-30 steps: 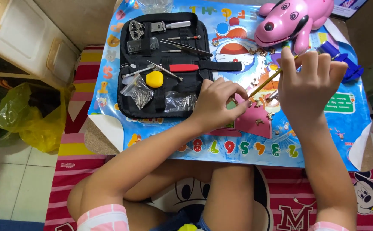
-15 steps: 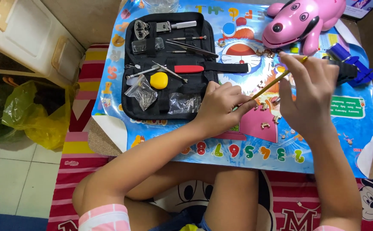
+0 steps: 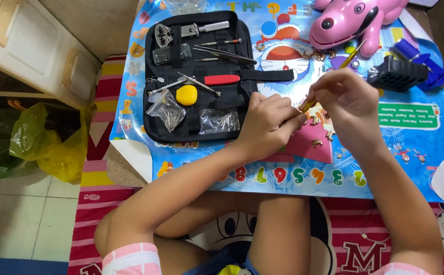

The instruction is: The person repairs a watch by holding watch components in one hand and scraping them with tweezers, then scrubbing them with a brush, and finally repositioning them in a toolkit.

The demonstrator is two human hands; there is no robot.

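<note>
A person seated on a red striped mat [image 3: 110, 198] works at a low bench [image 3: 130, 170] covered with a blue cartoon sheet [image 3: 410, 153]. The right hand [image 3: 352, 104] is closed around a thin yellow tool [image 3: 353, 55], whose far end angles up toward a pink toy dog [image 3: 354, 20]. The left hand [image 3: 270, 122] is curled, fingertips pinched at the tool's near tip; what it grips is too small to tell. Small gold pieces [image 3: 316, 142] lie just beside the hands. An open black tool case [image 3: 201, 76] sits to the left.
</note>
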